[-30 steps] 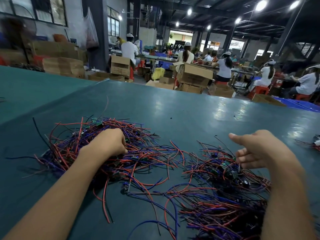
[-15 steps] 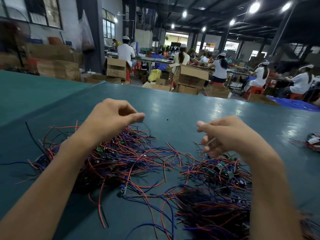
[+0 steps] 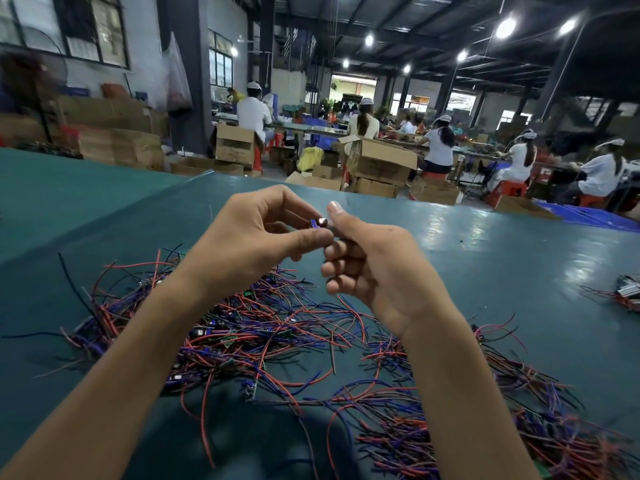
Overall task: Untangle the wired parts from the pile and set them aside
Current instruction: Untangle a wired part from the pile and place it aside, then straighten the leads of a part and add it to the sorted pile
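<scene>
Our left hand and right hand, fingers curled, both pinch one small wired part up above the pile, so we should pull gently to free its wires.

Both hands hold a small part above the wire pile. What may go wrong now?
The small part is pinched only by fingertips of the left hand and right hand; it may slip into the wire pile below. Its wires are not visible; if hooked in the tangle, pulling may drag others.
</scene>
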